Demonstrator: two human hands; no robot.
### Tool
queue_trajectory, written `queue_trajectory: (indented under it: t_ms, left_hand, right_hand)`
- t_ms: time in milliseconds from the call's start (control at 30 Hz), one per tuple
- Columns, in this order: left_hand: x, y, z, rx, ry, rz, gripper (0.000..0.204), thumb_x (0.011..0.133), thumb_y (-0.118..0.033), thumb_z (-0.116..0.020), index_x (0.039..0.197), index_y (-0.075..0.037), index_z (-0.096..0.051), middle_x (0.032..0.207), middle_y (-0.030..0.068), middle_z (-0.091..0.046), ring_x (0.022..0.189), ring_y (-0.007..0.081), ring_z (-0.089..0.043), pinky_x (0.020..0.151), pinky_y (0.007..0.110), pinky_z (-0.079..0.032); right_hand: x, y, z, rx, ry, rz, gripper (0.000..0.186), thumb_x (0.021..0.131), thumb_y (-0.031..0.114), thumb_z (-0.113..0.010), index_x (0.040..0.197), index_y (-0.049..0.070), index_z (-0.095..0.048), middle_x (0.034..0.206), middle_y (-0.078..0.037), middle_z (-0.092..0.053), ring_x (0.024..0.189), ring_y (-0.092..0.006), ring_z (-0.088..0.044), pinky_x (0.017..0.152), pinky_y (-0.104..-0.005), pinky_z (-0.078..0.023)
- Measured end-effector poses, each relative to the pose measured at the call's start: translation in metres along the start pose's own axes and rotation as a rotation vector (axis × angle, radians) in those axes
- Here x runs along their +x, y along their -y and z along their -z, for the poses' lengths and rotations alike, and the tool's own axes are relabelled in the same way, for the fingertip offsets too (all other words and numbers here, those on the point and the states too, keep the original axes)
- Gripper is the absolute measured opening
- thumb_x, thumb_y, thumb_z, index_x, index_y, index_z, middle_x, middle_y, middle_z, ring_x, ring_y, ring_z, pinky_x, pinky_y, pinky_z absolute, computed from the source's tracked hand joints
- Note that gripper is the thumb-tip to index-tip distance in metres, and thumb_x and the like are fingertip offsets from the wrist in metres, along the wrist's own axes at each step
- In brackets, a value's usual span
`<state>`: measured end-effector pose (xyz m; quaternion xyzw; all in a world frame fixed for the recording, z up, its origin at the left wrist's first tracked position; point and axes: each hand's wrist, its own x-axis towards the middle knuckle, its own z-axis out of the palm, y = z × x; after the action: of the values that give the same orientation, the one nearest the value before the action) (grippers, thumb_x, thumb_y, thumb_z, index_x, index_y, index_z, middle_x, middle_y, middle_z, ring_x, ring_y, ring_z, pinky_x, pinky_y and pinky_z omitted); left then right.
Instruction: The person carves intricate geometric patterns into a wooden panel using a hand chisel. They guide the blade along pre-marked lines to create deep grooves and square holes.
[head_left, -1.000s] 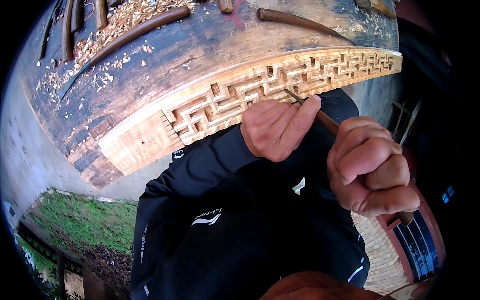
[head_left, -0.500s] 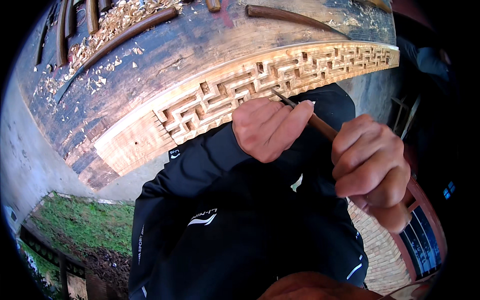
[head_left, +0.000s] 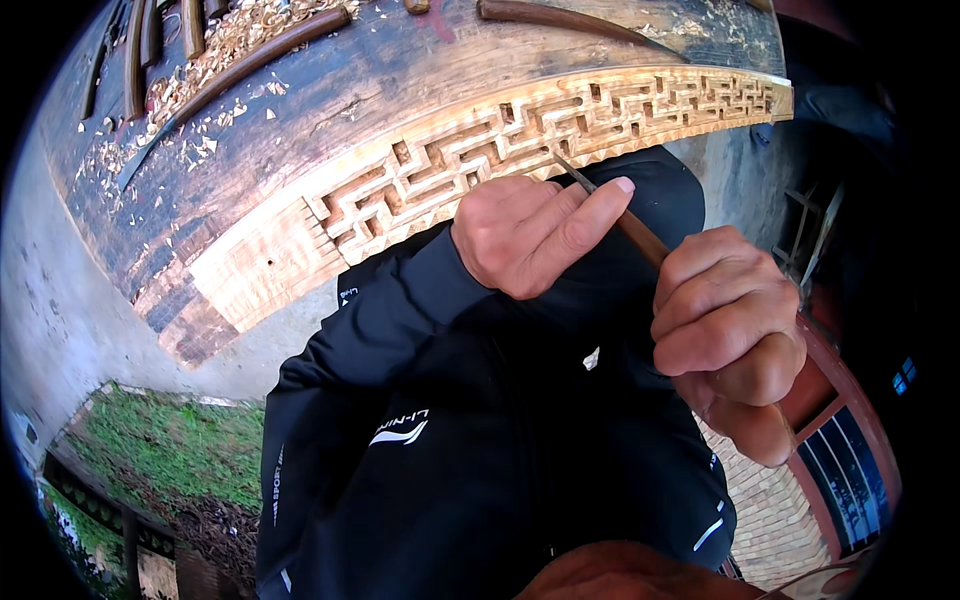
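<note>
A long pale wooden board (head_left: 268,264), carved with a stepped fretwork pattern, lies along the near edge of the workbench. My right hand (head_left: 728,318) is closed around the brown wooden handle of a carving chisel (head_left: 642,238). Closer to the blade, my left hand (head_left: 528,236) curls about the metal shank, one digit stretched along it. The thin blade slants up and left, its tip at the carved grooves near the board's lower edge. My left fingertips are mostly hidden under the hand, which rests at the board's near edge.
On the dark, worn workbench (head_left: 330,120) lie a long-handled tool (head_left: 250,65) at the left and another curved wooden handle (head_left: 560,18) at the back. Several more handles stand among wood shavings (head_left: 262,35). Grass (head_left: 175,450) shows at lower left, brick paving (head_left: 765,500) at lower right.
The board and bench sit slightly higher in the picture. Both hands have shifted a little up and left with the chisel, still gripping it; its tip stays at the grooves.
</note>
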<state>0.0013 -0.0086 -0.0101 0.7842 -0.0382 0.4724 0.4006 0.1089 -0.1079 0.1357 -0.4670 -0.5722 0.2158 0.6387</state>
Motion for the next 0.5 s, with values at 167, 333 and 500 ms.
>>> queue_trajectory:
  t_ms: [167,333,500]
  left_hand:
    - [-0.0037,0.0035,-0.0043,0.027,-0.035,-0.028,0.059,0.077,0.000,-0.075,0.135,0.006,-0.073,0.081,0.0078,-0.071,0.059,0.0131,-0.064,0.050,0.028,-0.046]
    - [-0.0027,0.0005,-0.0013,-0.008,-0.003,0.046,0.061,0.075,0.011,-0.083,0.135,0.005,-0.074,0.078,0.0068,-0.072,0.058,0.0174,-0.067,0.050,0.030,-0.047]
    - [-0.0036,0.0034,-0.0037,0.016,-0.028,0.008,0.060,0.075,0.002,-0.078,0.135,0.006,-0.073,0.080,0.0073,-0.072,0.059,0.0150,-0.065,0.050,0.029,-0.047]
  right_hand:
    - [0.0009,-0.0015,0.0029,0.004,0.035,-0.015,0.068,0.114,0.067,-0.046,0.072,0.014,-0.038,0.062,-0.006,-0.066,0.038,-0.0098,-0.050,0.037,-0.0233,-0.034]
    - [0.0009,-0.0059,0.0032,0.003,0.036,-0.032,0.069,0.113,0.068,-0.046,0.072,0.013,-0.038,0.061,-0.006,-0.066,0.037,-0.0102,-0.050,0.036,-0.0240,-0.032]
    - [0.0012,-0.0045,0.0025,0.001,0.025,-0.029,0.069,0.113,0.068,-0.045,0.072,0.013,-0.038,0.061,-0.006,-0.066,0.037,-0.0103,-0.051,0.035,-0.0245,-0.032]
